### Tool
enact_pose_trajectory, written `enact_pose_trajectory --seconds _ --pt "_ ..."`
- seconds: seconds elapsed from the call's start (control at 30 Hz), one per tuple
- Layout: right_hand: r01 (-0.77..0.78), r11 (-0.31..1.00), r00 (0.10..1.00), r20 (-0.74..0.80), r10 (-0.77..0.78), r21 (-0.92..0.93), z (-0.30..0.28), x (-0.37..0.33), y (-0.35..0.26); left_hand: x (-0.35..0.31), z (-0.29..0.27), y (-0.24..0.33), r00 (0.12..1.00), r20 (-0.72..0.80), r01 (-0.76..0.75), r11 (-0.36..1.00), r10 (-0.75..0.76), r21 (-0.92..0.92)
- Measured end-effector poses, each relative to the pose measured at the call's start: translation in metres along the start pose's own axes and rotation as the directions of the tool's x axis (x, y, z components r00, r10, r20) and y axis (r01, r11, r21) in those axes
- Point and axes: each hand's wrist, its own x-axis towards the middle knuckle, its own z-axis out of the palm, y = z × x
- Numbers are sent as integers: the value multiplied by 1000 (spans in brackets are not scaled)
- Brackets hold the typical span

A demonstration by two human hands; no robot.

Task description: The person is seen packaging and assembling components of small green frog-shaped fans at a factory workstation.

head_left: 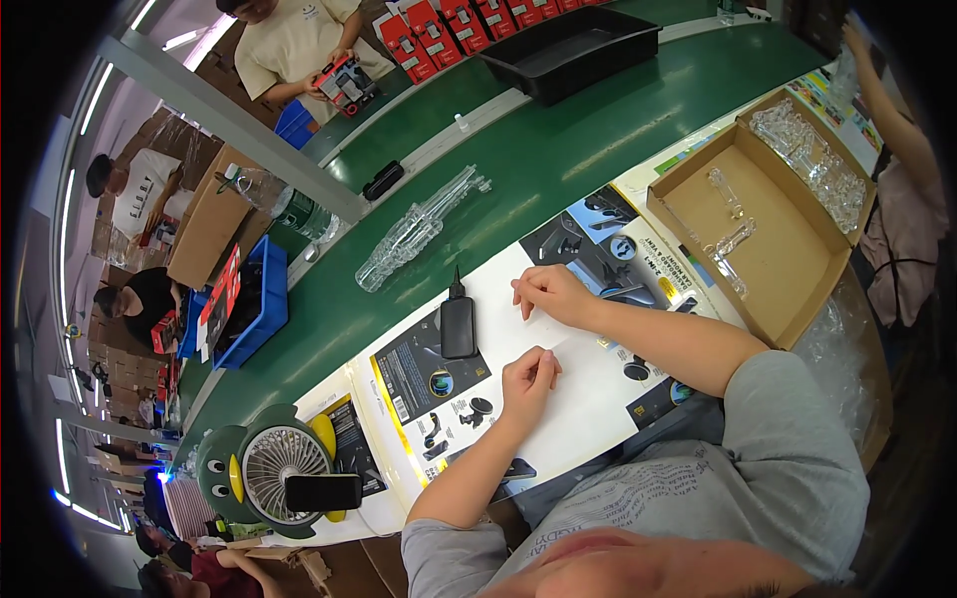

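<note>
On the white printed cardboard (590,401), a black gadget (459,329) lies left of both hands, long axis running away from the person, thin tip toward the green belt (558,130). Left hand (531,379) and right hand (551,295) are loosely curled; can't tell if they're pinching anything. Cardboard's got product pics, barcode, lettering.

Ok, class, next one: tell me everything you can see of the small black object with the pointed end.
The black object has a smooth, rounded rectangular body, plastic-looking, with a narrow dark pointed piece at its far end. It rests on the printed sheet, the point aimed toward the green surface. Neither the left hand nor the right hand touches it. Its underside is hidden.
</note>
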Motion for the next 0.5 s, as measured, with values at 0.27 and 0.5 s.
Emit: enact_pose_trajectory --seconds 0.27,0.5 --pt "-1 1000 1000 3 1 -13 0 0 1 0 0 0 1000 4 -11 1000 11 22" --pt "7 1000 1000 -3 -8 -14 0 0 2 1 0 2 1000 8 -2 1000 2 25"
